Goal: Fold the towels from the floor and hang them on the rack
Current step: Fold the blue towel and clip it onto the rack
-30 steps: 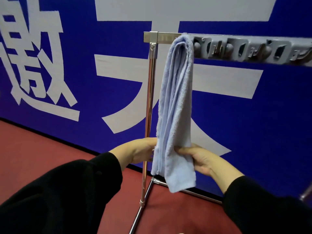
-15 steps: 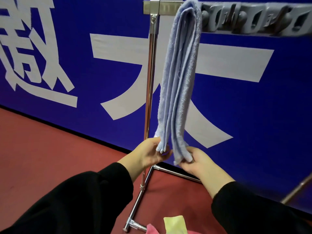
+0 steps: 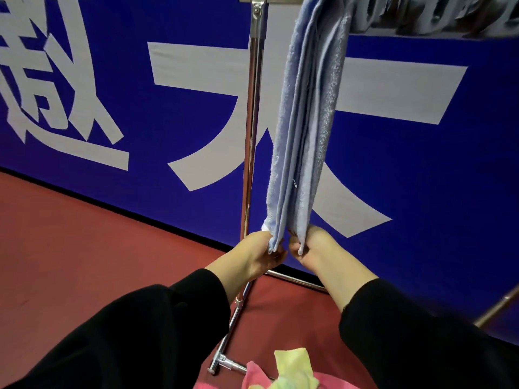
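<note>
Both hands reach forward out of black sleeves [image 3: 140, 332], side by side and almost touching. On its own side, the left hand [image 3: 257, 255] pinches the lower end of the blue towel [image 3: 306, 130], fingers curled round the hanging layers; the right hand [image 3: 311, 249] pinches the other lower end in the same way. Nearest the camera, at the bottom edge of the view, a yellow cloth [image 3: 292, 366] lies on a pink cloth [image 3: 252, 377] on the red floor [image 3: 70, 248], beside the foot of the rack [image 3: 251, 136]. Folded into several layers, the blue towel hangs straight down from the rack's top bar, just right of the chrome upright post. Further along that bar sits a row of grey plastic pieces [image 3: 432, 15], possibly clips, too blurred to tell. Behind everything stands a blue wall [image 3: 421, 192] with large white characters.
</note>
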Demonstrator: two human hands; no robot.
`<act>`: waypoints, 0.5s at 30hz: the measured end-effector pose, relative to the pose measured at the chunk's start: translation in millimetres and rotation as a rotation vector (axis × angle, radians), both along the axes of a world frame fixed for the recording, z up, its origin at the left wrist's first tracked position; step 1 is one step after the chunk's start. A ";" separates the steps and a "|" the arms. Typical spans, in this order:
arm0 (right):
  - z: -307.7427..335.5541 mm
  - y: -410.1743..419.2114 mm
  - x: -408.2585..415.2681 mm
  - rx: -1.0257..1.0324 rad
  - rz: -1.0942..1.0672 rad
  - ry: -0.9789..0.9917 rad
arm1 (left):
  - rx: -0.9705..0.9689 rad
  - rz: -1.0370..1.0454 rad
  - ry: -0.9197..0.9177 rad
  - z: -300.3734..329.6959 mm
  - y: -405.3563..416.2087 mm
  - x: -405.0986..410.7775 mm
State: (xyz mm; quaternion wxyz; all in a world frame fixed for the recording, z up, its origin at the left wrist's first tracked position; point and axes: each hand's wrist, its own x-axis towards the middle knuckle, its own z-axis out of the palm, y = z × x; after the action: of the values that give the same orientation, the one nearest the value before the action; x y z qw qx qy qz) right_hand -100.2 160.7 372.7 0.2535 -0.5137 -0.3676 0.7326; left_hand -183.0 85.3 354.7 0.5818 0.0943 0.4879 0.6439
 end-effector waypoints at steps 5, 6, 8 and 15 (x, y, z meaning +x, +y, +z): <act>2.2 -11.2 7.7 0.031 -0.007 0.105 | -0.018 -0.048 0.018 -1.0 1.1 0.5; 4.0 -13.6 10.7 0.022 -0.002 0.116 | -0.038 -0.070 0.056 -2.0 -1.6 -1.0; 6.2 -17.9 18.3 0.000 -0.004 0.114 | -0.092 -0.115 0.100 -4.6 -9.7 -4.6; 41.4 -44.2 54.9 0.021 -0.003 -0.032 | -0.262 -0.083 0.405 27.4 -44.3 -0.4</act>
State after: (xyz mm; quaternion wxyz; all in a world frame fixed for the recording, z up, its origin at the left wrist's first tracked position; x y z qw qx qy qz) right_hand -45.3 116.6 414.1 0.2541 -0.5230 -0.3785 0.7201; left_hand -183.4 41.0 382.1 0.5054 0.1653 0.6697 0.5184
